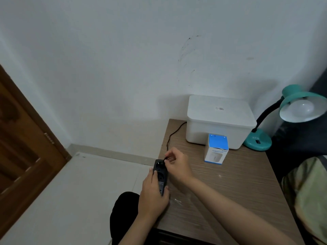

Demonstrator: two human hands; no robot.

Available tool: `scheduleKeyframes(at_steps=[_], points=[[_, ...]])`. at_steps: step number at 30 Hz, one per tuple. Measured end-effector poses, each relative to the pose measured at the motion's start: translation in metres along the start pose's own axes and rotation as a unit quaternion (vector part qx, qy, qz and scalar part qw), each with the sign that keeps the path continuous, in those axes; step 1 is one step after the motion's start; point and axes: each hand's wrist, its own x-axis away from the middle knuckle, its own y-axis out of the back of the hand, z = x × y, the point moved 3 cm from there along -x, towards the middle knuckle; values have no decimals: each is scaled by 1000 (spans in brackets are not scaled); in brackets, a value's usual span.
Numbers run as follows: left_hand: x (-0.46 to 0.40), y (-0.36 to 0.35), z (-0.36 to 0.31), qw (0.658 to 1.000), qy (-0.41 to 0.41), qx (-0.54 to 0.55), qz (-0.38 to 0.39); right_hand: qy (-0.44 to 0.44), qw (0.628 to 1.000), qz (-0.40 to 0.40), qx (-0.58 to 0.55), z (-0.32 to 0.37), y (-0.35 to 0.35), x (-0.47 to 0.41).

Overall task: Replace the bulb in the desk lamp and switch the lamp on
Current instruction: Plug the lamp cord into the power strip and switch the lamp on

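At the counter's (230, 183) left edge, the left hand (152, 197) grips a black power strip (160, 175); the right hand's (177, 164) fingers (168, 154) pinch what seems the plug. The teal desk lamp (276, 124), bulb (302, 107) fitted, stands right of the white box (219, 121).

Scuffed white wall (123, 50), wooden door (21, 138)

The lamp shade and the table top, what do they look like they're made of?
Lamp shade: probably painted metal, smooth teal outside, white inside; could be plastic. Table top: likely wood-look laminate, with an even, matte brown streaked grain.
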Motion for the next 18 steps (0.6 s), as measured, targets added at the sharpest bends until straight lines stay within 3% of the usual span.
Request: scheduleKeyframes(at_steps=[9, 18], points=[[0, 0, -1, 1000, 1, 0, -5, -76, 995, -18, -67, -8, -13, 0], [1, 1, -2, 1000, 2, -7, -3, -72, 996, -29, -34, -10, -20, -1]])
